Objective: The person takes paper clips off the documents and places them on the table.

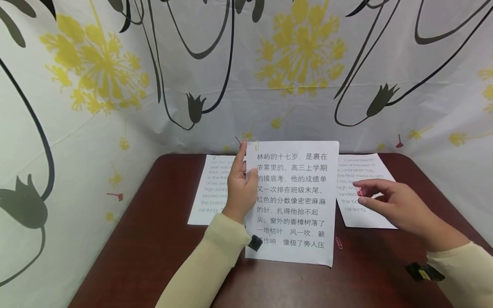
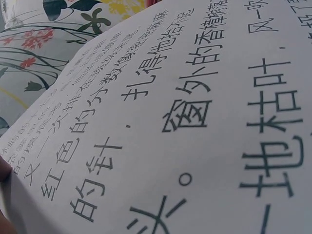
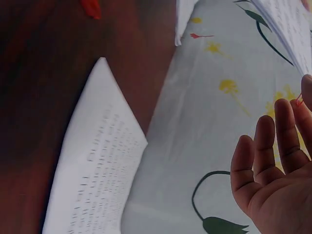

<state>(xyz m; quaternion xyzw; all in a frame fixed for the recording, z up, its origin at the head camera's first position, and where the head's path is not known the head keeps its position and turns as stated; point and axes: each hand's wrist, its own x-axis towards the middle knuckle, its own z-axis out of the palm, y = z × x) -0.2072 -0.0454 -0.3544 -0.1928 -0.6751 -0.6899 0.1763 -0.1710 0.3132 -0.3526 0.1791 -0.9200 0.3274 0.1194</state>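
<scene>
Upright above the table stands a printed sheet [image 1: 292, 201] with Chinese text, gripped at its left edge by my left hand [image 1: 242, 188], thumb in front. A yellow paper clip [image 1: 257, 146] sits on its top edge near the left corner. To the right of the sheet, my right hand [image 1: 400, 205] pinches a pink-red paper clip [image 1: 360, 191] between thumb and fingertips, apart from the paper. The same clip [image 3: 300, 100] shows at the fingertips in the right wrist view. In the left wrist view the sheet [image 2: 146, 146] fills most of the picture.
On the dark wooden table [image 1: 154, 239] lie a left sheet [image 1: 202, 201] and a right sheet [image 1: 369, 218], both with English text. Another pink-red clip [image 1: 339, 243] lies near the held sheet's lower right. A flowered cloth [image 1: 239, 94] hangs behind the table.
</scene>
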